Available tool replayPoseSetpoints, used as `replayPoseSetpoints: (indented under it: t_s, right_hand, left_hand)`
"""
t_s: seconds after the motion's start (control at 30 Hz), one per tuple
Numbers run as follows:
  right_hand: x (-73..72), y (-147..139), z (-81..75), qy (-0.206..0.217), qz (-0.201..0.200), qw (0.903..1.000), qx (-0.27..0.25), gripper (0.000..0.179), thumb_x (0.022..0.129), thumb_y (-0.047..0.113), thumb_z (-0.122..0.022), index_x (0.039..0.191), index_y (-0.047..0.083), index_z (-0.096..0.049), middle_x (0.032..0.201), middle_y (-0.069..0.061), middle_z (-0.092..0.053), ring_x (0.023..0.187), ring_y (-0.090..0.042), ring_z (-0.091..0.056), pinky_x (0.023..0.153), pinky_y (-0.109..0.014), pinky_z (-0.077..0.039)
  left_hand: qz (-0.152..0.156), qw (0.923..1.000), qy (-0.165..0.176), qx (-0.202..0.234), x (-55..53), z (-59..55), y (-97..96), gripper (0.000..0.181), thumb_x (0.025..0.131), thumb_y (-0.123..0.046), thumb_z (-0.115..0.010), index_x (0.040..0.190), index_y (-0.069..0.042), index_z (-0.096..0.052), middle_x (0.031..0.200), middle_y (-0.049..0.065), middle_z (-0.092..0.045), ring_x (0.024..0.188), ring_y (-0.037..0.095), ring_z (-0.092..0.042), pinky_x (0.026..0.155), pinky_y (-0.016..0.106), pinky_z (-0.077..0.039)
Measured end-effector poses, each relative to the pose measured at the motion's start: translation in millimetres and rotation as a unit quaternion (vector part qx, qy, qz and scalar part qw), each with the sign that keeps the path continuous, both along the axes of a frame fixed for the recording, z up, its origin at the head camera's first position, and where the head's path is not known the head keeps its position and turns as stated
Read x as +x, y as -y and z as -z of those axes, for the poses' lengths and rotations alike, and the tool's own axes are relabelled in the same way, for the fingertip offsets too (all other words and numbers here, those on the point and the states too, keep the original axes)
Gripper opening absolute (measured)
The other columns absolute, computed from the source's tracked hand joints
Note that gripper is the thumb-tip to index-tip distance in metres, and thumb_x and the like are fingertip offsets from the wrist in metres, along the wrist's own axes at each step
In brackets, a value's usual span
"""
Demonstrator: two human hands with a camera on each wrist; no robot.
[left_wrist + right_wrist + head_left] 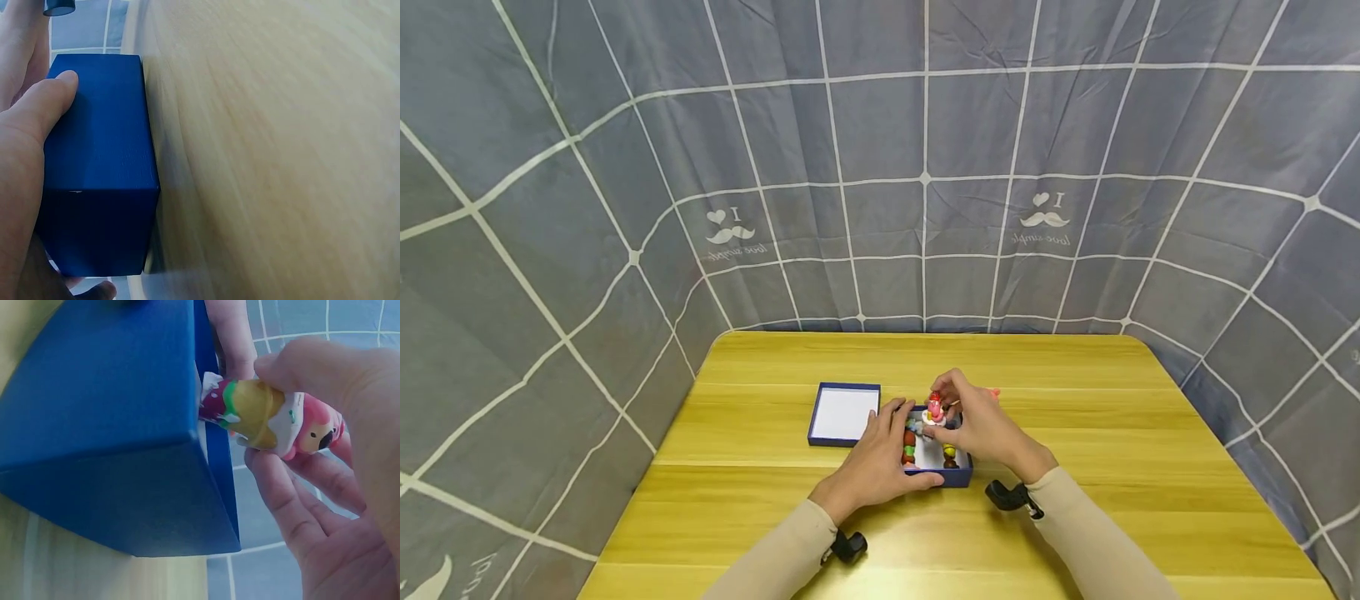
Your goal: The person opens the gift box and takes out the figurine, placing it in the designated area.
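Note:
A small figurine (935, 408) with a pink head, red top and white collar is pinched between the thumb and fingers of my right hand (985, 427). Up close in the right wrist view, its lower part is yellow, green and purple, and that end is at the open rim of the blue box (106, 450). My left hand (874, 460) grips the box, its thumb (53, 97) pressed along the front wall and its fingers reaching over the left side. Inside the box, small colourful figures line the left and right sides, partly hidden by both hands.
A blue-edged box lid (844, 413) lies white side up to the left of the box. A small pink thing (995, 392) shows just behind the right hand. Grey checked curtains (880, 208) enclose the wooden table (1075, 383) at the back and sides.

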State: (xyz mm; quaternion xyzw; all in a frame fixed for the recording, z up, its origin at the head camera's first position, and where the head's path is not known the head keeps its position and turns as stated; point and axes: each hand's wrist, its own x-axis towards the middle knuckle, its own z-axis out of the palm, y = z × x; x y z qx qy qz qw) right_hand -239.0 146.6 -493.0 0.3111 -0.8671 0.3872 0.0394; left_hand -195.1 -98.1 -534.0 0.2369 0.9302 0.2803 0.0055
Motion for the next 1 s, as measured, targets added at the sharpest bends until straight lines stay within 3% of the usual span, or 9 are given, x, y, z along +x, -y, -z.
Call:
replayPoseSetpoints:
  t_s: [0.3,0.6,1.0]
  right_hand:
    - [-0.6,0.9,1.4,-0.021,0.02,0.9996,0.005,0.062,0.099,0.03,-0.098,0.143,0.01,-0.061,0.118,0.0,-0.078,0.104,-0.015,-0.08,0.092,-0.032,-0.07]
    - [-2.1,1.0,-0.7,-0.035,0.034,0.9988,0.001,0.06,0.097,0.031,-0.099,0.142,0.011,-0.065,0.104,0.006,-0.079,0.094,-0.01,-0.077,0.083,-0.031,-0.067]
    - [-2.9,-6.0,-5.7,-0.032,0.039,0.9987,-0.008,0.06,0.096,0.027,-0.1,0.144,0.011,-0.065,0.108,0.001,-0.08,0.096,-0.013,-0.079,0.088,-0.035,-0.072]
  left_hand:
    - [0.006,1.0,0.003,-0.004,2.0,1.8,-0.1,0.129,0.096,-0.084,-0.08,0.186,-0.01,-0.024,0.191,0.019,-0.026,0.176,0.046,-0.036,0.146,0.073,-0.022]
    - [0.001,1.0,0.0,0.0,2.5,-1.1,0.6,0.13,0.095,-0.083,-0.08,0.186,-0.009,-0.024,0.19,0.019,-0.026,0.176,0.047,-0.037,0.146,0.073,-0.021]
    - [-0.001,1.0,0.001,-0.004,0.9,-0.4,1.5,0.13,0.095,-0.083,-0.081,0.186,-0.011,-0.023,0.191,0.019,-0.025,0.175,0.048,-0.037,0.146,0.072,-0.022]
